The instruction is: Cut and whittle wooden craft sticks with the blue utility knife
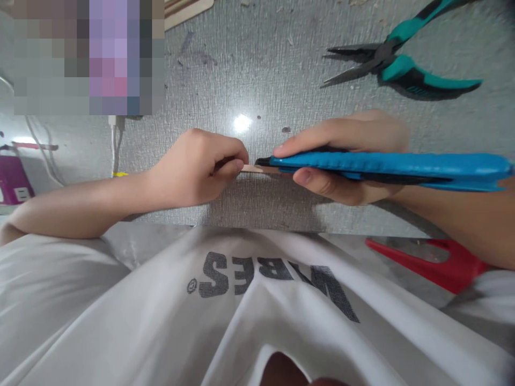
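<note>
My left hand pinches one end of a thin wooden craft stick, its fingers curled in. My right hand is wrapped round a blue utility knife, forefinger along the top and thumb below. The knife's black nose lies against the stick, and I cannot make out a blade. Part of the stick's right end is hidden by the knife and thumb. Both hands are just above the grey textured table, close to its front edge.
Pliers with teal and black handles lie with jaws apart at the back right. Wooden sticks are at the back edge. A white cable runs below a blurred-out patch. A purple socket block stands left; a red plastic piece sits front right.
</note>
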Available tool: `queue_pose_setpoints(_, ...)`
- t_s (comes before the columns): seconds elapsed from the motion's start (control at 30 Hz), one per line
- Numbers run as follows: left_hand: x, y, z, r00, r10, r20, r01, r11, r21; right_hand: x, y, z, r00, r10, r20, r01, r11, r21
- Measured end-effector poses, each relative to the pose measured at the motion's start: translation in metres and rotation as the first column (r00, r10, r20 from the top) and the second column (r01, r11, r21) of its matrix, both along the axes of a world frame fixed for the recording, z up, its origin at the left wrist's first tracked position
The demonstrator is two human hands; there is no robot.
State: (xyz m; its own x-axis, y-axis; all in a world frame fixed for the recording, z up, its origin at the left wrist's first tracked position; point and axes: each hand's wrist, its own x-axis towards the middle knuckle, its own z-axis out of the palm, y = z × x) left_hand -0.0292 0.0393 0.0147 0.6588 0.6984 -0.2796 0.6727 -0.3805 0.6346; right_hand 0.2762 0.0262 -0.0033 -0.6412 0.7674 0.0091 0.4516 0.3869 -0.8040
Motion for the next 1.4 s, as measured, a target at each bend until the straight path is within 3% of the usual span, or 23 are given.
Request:
queue_pose_setpoints(0.3, 0.0, 0.0, 0.0, 1.0, -0.011, -0.02, 0.011, 1.0, 0.006, 0.0, 0.005, -0.001, 0.999, 0.047, 0.014, -0.046, 0.997, -0.061)
queue_pose_setpoints(0.53, 0.001, 0.0, -0.001, 1.0, -0.017, -0.018, 0.017, 1.0, 0.01, 0.0, 0.006, -0.013, 0.988, 0.099, -0.119, -0.1, 0.995, -0.005)
queue_pose_setpoints(0.83, 0.0, 0.0, -0.003, 1.0, -0.016, -0.011, 0.016, 1.0, 0.01, -0.001, 0.01, -0.004, 0.99, 0.131, -0.044, -0.135, 0.985, -0.105)
queue_pose_setpoints(0.97, -0.001, -0.001, -0.003, 1.0, -0.012, -0.008, 0.012, 1.0, 0.017, -0.001, 0.011, -0.006, 0.983, 0.162, -0.085, -0.167, 0.985, -0.049)
queue_pose_setpoints(1.27, -0.001, -0.001, -0.004, 0.999, -0.022, -0.038, 0.023, 0.999, 0.048, 0.001, 0.011, -0.01, 0.99, 0.129, -0.051, -0.134, 0.986, -0.1)
queue_pose_setpoints(1.4, -0.001, -0.003, -0.007, 0.995, -0.065, -0.07, 0.073, 0.991, 0.115, -0.003, 0.007, -0.02, 0.971, 0.176, -0.163, -0.197, 0.973, -0.122)
